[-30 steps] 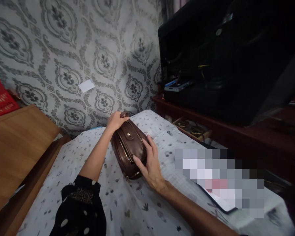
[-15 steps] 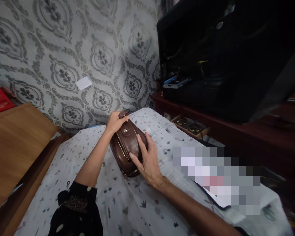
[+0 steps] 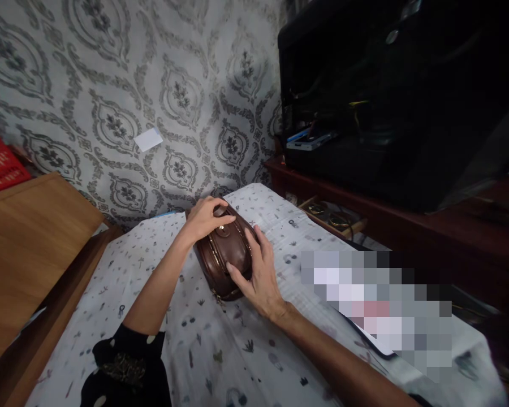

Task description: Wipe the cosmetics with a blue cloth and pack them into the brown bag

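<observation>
A brown leather handbag (image 3: 233, 254) with gold zips and a round gold stud lies on the patterned sheet (image 3: 254, 362). My left hand (image 3: 206, 219) is over its far end, thumb and forefinger apart beside the stud; some of its fingers are hidden from me. At the bag's near right, my right hand (image 3: 261, 277) holds it, thumb on top and fingers along the right side. A zip pull dangles from the bag's near end.
On the left stands a wooden panel (image 3: 38, 243) with a red item (image 3: 2, 161) behind it. A large black television (image 3: 365, 113) fills the right, above an open drawer (image 3: 331, 217). A dark-edged, blurred-out object (image 3: 377, 342) lies right of my arm.
My left hand has let go of the strap at the bag's far end and shifted onto its top, thumb and forefinger now spread. The right hand keeps its place on the bag.
</observation>
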{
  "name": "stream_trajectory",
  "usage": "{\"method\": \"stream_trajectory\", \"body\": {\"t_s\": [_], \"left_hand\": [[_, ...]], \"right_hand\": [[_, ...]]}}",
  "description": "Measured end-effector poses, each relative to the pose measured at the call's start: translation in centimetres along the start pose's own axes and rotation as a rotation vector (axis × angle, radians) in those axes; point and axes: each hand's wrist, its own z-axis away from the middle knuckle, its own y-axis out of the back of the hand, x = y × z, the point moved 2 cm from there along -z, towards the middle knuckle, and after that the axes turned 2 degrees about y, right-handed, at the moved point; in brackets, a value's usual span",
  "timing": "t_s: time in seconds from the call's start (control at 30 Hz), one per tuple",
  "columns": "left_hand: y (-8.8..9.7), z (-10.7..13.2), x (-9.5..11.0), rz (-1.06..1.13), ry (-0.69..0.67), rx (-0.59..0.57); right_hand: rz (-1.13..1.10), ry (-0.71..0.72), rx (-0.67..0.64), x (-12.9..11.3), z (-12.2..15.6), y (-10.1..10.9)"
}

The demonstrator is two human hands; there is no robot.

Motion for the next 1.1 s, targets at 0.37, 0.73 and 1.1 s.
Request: {"method": "stream_trajectory", "body": {"t_s": [0.37, 0.73, 1.1], "left_hand": [[2.0, 0.3, -3.9, 0.146, 0.067, 0.212], [2.4, 0.8, -6.8, 0.282, 0.279, 0.183], [3.6, 1.3, -5.4, 0.037, 0.207, 0.181]], "right_hand": [[-0.006, 0.003, -0.024, 0.0, 0.0, 0.0], [0.004, 0.002, -0.040, 0.3, 0.1, -0.2], [0.032, 0.015, -0.019, 0.2, 0.0, -0.6]]}}
